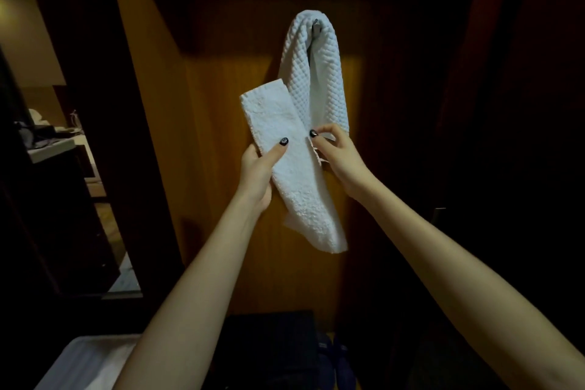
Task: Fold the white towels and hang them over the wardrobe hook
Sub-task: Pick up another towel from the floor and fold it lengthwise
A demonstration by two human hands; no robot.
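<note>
A white waffle-textured towel (319, 66) hangs folded over a metal hook (316, 26) on the wooden wardrobe panel (221, 123). In front of it I hold a second white terry towel (291, 168), folded into a long narrow strip that slants from upper left to lower right. My left hand (258, 172) grips its left edge with the thumb on the front. My right hand (337, 155) pinches its right edge near the middle, just below the hanging towel's lower end.
Dark wardrobe walls close in on both sides. A mirror or opening (47, 123) at the left shows a lit room with furniture. A dark bag (272, 348) sits on the floor below, and a white surface (85, 361) lies at the bottom left.
</note>
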